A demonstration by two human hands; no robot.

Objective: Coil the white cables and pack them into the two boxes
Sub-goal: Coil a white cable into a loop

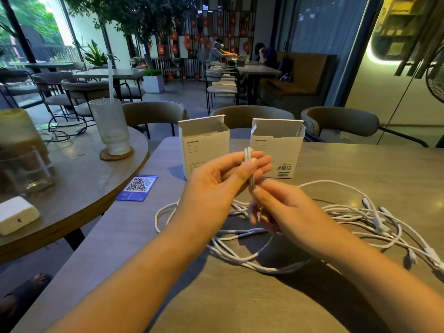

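A white cable (pixel 249 175) is folded into a short bundle held above the table. My left hand (pixel 223 179) pinches its upper loops between thumb and fingers. Just below, my right hand (pixel 276 210) grips the lower part of the same cable. More loose white cables (pixel 348 219) lie tangled on the table under and to the right of my hands. Two white boxes stand upright behind my hands with their top flaps open, the left box (pixel 204 145) and the right box (pixel 278 145).
A blue QR-code card (pixel 138 187) lies at the table's left edge. A round table (pixel 79 179) on the left carries a ribbed glass with a straw (pixel 110 126), another glass (pixel 24 159) and a white charger (pixel 15 213). Chairs (pixel 336 121) stand behind the table.
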